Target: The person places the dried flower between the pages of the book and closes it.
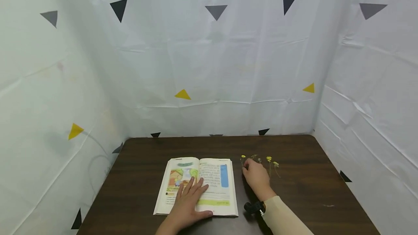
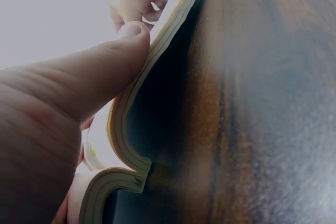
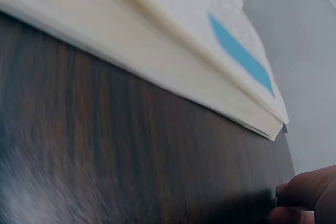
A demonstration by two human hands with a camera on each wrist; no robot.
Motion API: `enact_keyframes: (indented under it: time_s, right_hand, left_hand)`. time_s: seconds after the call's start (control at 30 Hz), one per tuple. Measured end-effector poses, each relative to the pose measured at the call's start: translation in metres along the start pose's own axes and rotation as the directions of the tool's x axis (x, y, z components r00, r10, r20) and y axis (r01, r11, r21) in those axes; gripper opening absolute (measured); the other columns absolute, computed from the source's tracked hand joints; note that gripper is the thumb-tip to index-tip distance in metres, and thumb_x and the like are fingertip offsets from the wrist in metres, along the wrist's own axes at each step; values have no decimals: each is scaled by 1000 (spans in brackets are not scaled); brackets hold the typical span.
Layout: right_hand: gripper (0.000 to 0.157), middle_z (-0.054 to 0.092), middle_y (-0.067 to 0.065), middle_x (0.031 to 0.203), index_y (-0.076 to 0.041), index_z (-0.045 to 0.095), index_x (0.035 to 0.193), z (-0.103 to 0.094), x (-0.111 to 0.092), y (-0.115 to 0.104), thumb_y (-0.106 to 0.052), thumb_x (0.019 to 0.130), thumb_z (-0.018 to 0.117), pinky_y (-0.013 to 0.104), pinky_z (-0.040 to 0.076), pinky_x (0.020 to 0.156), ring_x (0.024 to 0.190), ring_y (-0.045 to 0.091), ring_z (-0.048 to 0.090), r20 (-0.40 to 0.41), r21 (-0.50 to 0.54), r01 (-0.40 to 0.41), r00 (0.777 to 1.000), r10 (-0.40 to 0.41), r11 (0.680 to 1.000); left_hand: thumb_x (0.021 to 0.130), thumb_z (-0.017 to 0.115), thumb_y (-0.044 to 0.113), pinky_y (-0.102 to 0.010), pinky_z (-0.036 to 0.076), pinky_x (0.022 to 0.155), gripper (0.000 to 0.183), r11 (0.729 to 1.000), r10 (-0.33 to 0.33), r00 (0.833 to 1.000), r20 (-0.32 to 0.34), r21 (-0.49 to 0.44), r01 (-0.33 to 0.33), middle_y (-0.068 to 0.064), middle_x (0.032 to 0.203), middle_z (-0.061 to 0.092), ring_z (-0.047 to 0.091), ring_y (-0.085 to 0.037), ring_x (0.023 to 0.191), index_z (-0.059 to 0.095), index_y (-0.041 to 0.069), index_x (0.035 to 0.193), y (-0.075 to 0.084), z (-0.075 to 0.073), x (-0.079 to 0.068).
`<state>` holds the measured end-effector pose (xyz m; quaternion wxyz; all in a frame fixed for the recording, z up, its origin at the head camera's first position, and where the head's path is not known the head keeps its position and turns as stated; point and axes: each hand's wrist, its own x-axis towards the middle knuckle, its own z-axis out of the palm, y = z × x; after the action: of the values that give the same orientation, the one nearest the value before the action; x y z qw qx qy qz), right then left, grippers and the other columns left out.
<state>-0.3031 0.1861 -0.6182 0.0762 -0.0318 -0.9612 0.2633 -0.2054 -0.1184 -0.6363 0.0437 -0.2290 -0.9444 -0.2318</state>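
On the wooden table (image 1: pixel 303 195), textbook (image 1: pixel 213 180) opened, your left hand (image 1: pixel 187 202) flat on it; yellow-headed flowers (image 1: pixel 269 159) lie off-page, can't tell if your right hand (image 1: pixel 258 180) pinches one.

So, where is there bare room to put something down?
The table is bare left of the open book, behind it, and right of the yellow flowers. Crowded: the book under the left hand, the flowers beside the right hand.

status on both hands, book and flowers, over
Left hand spread on open book. Right hand at flowers, hold unclear. Right hand blocks view of some stems.
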Motion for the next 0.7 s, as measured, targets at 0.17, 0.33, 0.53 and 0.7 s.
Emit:
enact_keyframes:
  time_s: [0.17,0.33,0.53,0.7]
  right_hand:
    - [11,67,0,72,-15,67,88,-3,6,-6,-24,93,73,33,42,47,54,14,56,14,-128,65,998,-64,990]
    - [13,67,3,70,-12,67,88,-2,13,-8,-22,93,72,37,47,47,56,18,60,27,-224,86,996,-82,971]
    - [13,63,2,67,-12,64,83,0,16,-11,-17,94,67,38,44,48,55,19,57,76,-229,78,995,-62,970]
    - [17,57,1,60,-13,64,76,-1,17,-16,-17,92,69,36,38,48,51,19,52,108,-232,74,993,-50,970]
  left_hand:
    - [76,68,77,-65,4,121,92,1000,1,1000,-2,-11,-1,2,166,33,19,-36,157,44,32,152,1,-1,0]
    - [76,69,76,-66,5,121,92,1000,8,1000,5,-29,-8,1,167,32,19,-36,157,44,31,153,2,-3,1]
    - [75,68,78,-67,8,120,93,1000,12,1000,5,-19,-12,1,166,33,21,-37,156,45,31,152,0,-2,0]
    - [75,68,78,-69,9,119,94,999,17,1000,4,-33,-17,0,166,34,20,-37,156,45,31,152,-2,-1,0]
